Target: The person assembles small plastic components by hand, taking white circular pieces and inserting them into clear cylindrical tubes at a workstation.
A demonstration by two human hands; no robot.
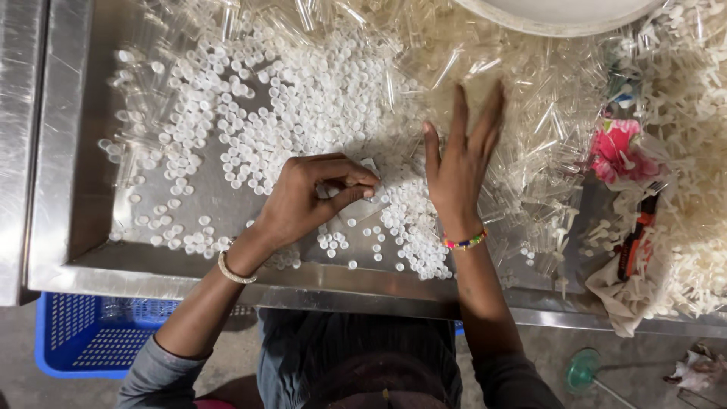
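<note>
Head view | steel tray point(68, 227): white caps point(303, 98), clear tubes point(545, 91) | left hand point(318, 193) pinching 1 cap | right hand point(462, 163) fingers spread

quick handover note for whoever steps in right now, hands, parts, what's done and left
Left hand: fingers pinched shut on a small white cap, over the steel tray.
Right hand: open, fingers spread, holding nothing, resting on the clear tubes.
Parts: loose white caps scattered across the tray's middle; tubes heaped along the top and right; white plunger pieces piled far right on a cloth, red-handled pliers beside them.
Done: cannot tell, no finished pieces set apart in view.
Left: most caps and tubes still loose.
</note>
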